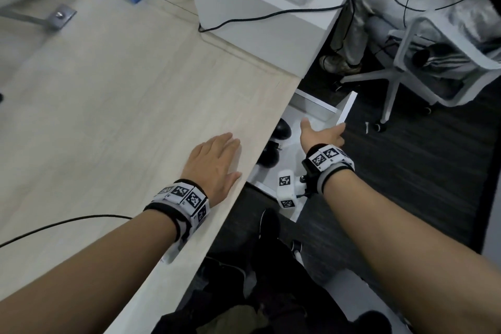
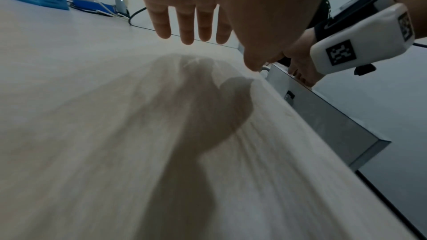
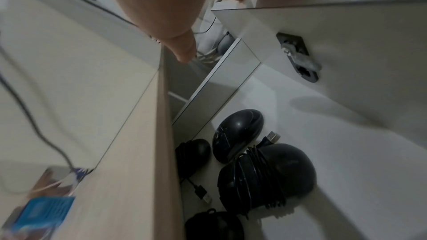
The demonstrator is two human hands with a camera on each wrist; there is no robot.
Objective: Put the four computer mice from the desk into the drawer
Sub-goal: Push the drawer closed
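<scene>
Mice (image 3: 238,134) in drawer (image 1: 344,111); front is being gripped by right hand (image 1: 322,135).
Left hand (image 1: 214,163) is lying flat, fingers straight, on desk (image 1: 108,103). Mice prob. light, hard, smooth; best taken at sides.

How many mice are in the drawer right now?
4, all in the drawer: one mouse furthest in, one under the desk edge, a cord-wrapped one, one nearest, partly cropped.

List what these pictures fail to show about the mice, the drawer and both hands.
- Mice: head view shows only two; the desk edge hides the rest. In the right wrist view the fourth, dark shape is cut off by the bottom edge.
- Right hand: fingertips hidden behind the drawer front; the grip is unclear.
- Left hand: contact with the desk is uncertain.
</scene>
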